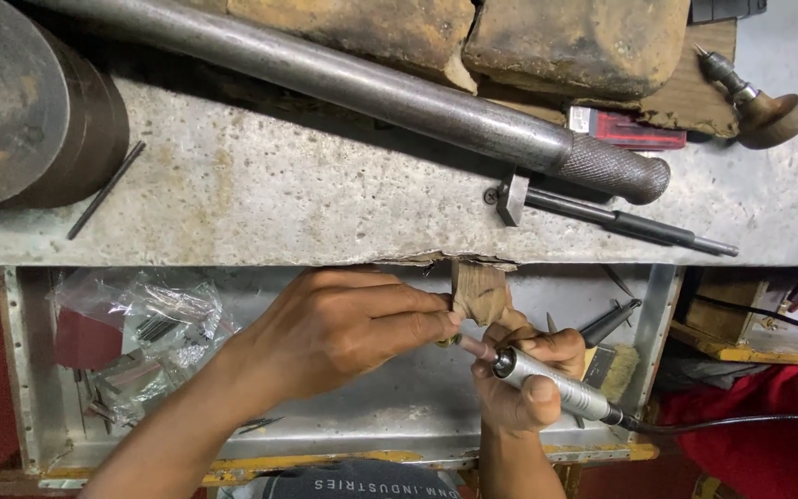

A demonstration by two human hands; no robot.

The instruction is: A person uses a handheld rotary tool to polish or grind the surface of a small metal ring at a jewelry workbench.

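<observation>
From my remote seat I saw the left hand (pixel 344 323) pinched tight on a small metal piece (pixel 448 340), too small to identify, pressed against the wooden bench pin (pixel 479 294) that jutted from the workbench (pixel 325 194) edge at about six o'clock of the bench top. The right hand (pixel 521 383) was clenched around a rotary handpiece (pixel 547 381), its tip meeting the piece from the four o'clock side, and its black cable (pixel 741 422) trailed off toward three o'clock. I judged the grinding or polishing pass to be in hand, with tool and piece in contact over the metal catch tray (pixel 399 407). The next move, as I read it, called for a steady brace on the pin and a small turn of the piece to offer a fresh face to the tip.

At twelve o'clock of the hands lay a long steel mandrel (pixel 371 92); a brush (pixel 613 368) sat just beside the right hand at three o'clock, and plastic bags (pixel 140 319) lay at nine o'clock in the tray.
</observation>
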